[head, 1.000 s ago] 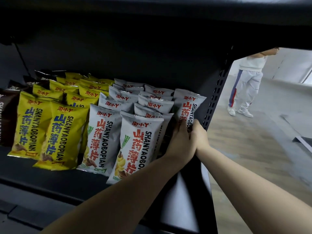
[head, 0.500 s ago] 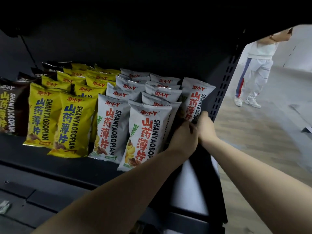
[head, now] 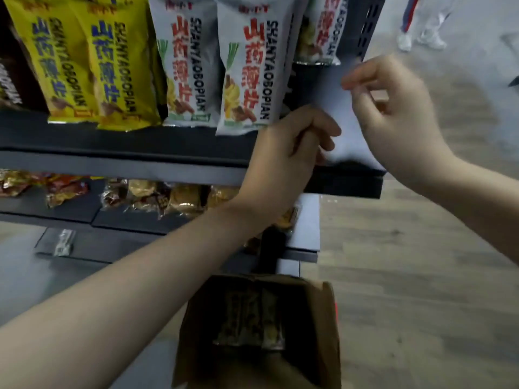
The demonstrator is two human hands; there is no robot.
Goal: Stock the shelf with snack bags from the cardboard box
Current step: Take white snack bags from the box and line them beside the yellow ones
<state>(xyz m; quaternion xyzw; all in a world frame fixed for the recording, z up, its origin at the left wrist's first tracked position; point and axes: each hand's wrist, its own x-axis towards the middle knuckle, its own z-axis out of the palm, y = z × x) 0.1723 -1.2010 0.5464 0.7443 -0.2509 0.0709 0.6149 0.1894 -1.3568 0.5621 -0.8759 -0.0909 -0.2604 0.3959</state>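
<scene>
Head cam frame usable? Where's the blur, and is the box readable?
Head view: right hand smeared by motion, left hand sharper; print on the white snack bags readable; cardboard box interior dark and blurred, the print on its contents unreadable.

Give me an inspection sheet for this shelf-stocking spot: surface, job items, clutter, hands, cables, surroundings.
Surface: dark shelf, its front strip bare.
Job's things: yellow snack bags and white snack bags stand in rows on it; cardboard box on the floor below, open, with bags inside.
Clutter: gold-wrapped snacks on the lower shelf.
Hands: left hand and right hand in front of the shelf, loosely curled, holding nothing.
Cables: nothing seen.
Surroundings: wood-look floor; a person's legs in the background.
</scene>
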